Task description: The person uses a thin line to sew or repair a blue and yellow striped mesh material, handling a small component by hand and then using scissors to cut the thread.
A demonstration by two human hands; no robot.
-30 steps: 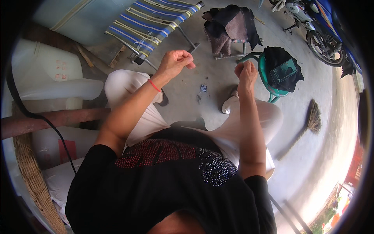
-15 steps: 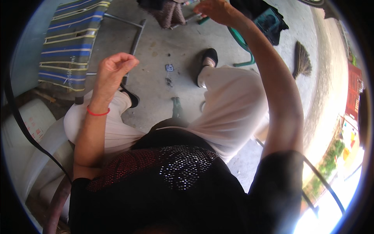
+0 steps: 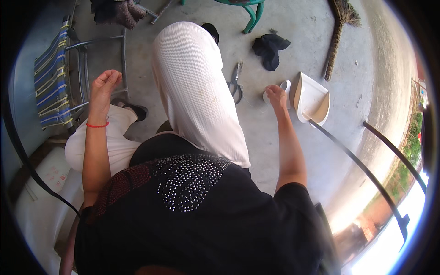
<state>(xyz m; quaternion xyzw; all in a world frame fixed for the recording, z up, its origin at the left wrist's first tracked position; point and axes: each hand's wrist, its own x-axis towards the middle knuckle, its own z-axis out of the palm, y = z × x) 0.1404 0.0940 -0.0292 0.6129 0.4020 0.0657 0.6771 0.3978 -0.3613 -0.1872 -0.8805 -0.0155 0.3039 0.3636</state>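
My left hand [image 3: 106, 85] is raised at the left, thumb and fingers pinched together; whatever they hold, if anything, is too small to make out. A red cord circles that wrist. My right hand [image 3: 276, 96] reaches down at the right with its fingers drawn together, over a white rounded object [image 3: 287, 86] by the dustpan; the hand covers part of it, and I cannot tell whether it is gripped. Just left of that hand lies a pair of scissors [image 3: 236, 84] with dark handles, with a thin pale strand beside it.
A white dustpan [image 3: 313, 100] lies right of my right hand. Beyond are a crumpled black cloth [image 3: 269, 51], a straw broom [image 3: 337, 36] and a green chair leg [image 3: 251, 18]. A striped folding chair [image 3: 54, 85] stands at the left, a brown cloth [image 3: 123, 13] behind it.
My right hand has come down from the top, near the brown cloth, to the floor at the right. My left hand stays pinched. The view has swung right, bringing scissors and dustpan in.
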